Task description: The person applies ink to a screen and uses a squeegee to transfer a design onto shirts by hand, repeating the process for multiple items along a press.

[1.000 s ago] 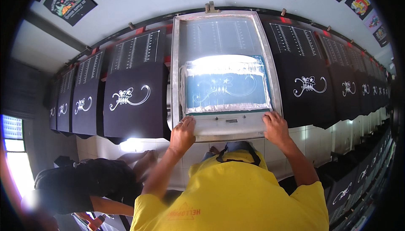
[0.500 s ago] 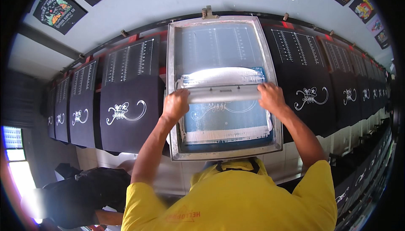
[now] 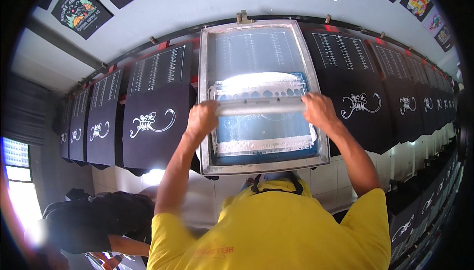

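Observation:
My left hand [image 3: 201,117] and my right hand [image 3: 321,110] are wrapped round opposite ends of a long grey squeegee [image 3: 261,106]. It spans the blue mesh of a metal-framed printing screen [image 3: 266,167]. A thick bank of white ink [image 3: 259,78] lies beyond the squeegee, with a row of rounded blue gaps along its near side. Another white ink band [image 3: 264,147] crosses the mesh nearer me. A swirling design shows faintly through the mesh just below the squeegee, partly covered by it. The squeegee's lower edge is hidden.
Black shirts with white swirl prints lie on boards in a row, one on the left [image 3: 153,127] and another on the right [image 3: 360,107]. A rail [image 3: 197,28] runs behind them. At lower left a person in a dark shirt [image 3: 113,215] bends over. More printed pieces [image 3: 405,228] lie at lower right.
The squeegee has shifted slightly toward me on the screen. Blue gaps now show between it and the far ink bank. The person at lower left has moved, with a forearm now more visible.

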Tool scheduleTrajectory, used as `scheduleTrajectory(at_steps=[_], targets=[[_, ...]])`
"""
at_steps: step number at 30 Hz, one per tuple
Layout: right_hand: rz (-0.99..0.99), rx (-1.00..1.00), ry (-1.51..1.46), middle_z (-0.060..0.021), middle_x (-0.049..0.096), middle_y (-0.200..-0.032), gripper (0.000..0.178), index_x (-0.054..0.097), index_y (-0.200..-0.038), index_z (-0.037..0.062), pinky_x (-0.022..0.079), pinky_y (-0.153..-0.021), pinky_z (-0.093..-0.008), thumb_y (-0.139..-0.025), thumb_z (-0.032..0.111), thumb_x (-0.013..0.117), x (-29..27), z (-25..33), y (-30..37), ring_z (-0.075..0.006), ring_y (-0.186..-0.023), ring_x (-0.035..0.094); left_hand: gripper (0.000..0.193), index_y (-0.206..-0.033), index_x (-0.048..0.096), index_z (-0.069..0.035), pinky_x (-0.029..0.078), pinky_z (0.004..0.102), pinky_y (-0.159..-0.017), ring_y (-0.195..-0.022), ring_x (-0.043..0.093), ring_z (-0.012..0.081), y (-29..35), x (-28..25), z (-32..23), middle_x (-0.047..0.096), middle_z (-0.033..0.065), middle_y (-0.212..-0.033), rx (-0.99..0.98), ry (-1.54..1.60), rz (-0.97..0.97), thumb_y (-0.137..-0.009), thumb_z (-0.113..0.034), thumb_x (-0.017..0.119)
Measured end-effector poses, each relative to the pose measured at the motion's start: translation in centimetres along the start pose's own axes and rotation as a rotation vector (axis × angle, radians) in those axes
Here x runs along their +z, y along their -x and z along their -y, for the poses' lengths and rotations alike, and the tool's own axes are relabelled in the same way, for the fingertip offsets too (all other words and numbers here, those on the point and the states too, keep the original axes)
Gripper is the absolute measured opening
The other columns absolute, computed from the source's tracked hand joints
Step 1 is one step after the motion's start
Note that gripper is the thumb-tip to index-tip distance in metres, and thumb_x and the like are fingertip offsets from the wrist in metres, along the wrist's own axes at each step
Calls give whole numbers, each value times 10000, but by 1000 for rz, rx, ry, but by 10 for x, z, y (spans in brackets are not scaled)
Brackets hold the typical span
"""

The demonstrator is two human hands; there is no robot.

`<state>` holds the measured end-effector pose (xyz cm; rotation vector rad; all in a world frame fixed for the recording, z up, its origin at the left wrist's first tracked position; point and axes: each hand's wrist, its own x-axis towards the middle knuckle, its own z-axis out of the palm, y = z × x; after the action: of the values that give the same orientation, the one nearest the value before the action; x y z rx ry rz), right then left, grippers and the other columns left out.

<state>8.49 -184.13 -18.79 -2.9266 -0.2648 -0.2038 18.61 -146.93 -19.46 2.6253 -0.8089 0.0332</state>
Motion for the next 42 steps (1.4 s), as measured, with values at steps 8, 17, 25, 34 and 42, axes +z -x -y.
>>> scheduleTrajectory(at_steps=[8, 17, 25, 34, 42], targets=[[-2, 29, -96, -128, 652, -977, 217, 625, -928, 19, 545, -822, -422, -712, 20, 647, 10, 47, 105, -322, -973, 635, 349, -1000, 672, -14, 593, 379, -811, -985, 695, 298, 110, 17, -37, 703, 140, -1066, 46, 34, -66, -675, 84, 591], [-84, -26, -10, -131, 631, -1016, 234, 612, -924, 16, 547, -796, -396, -692, -10, 629, 38, 38, 104, -311, -976, 634, 381, -1006, 672, -2, 574, 376, -881, -1086, 670, 294, 105, 33, -26, 698, 136, -1118, 80, 5, -61, -638, 67, 603], [-54, -54, 24, -121, 646, -893, 235, 605, -891, 21, 564, -719, -412, -664, 36, 668, 41, -4, 15, -306, -887, 650, 299, -959, 673, -2, 609, 352, -804, -980, 713, 287, 15, 34, 14, 715, 157, -1064, 150, -4, -92, -673, 67, 620], [140, 15, -41, -208, 685, -800, 185, 677, -861, -1, 563, -735, -459, -705, 87, 722, 18, -29, -51, -372, -804, 694, 268, -954, 711, -47, 571, 433, -802, -881, 699, 352, -52, 19, 29, 716, 166, -958, 41, -62, 136, -703, -29, 620], [202, 34, -6, -226, 689, -786, 180, 729, -884, 27, 559, -731, -473, -734, 119, 692, -20, -16, -71, -397, -775, 695, 262, -940, 723, -54, 559, 464, -828, -854, 687, 419, -63, 2, 35, 700, 235, -914, -84, -21, 179, -725, -41, 573]])
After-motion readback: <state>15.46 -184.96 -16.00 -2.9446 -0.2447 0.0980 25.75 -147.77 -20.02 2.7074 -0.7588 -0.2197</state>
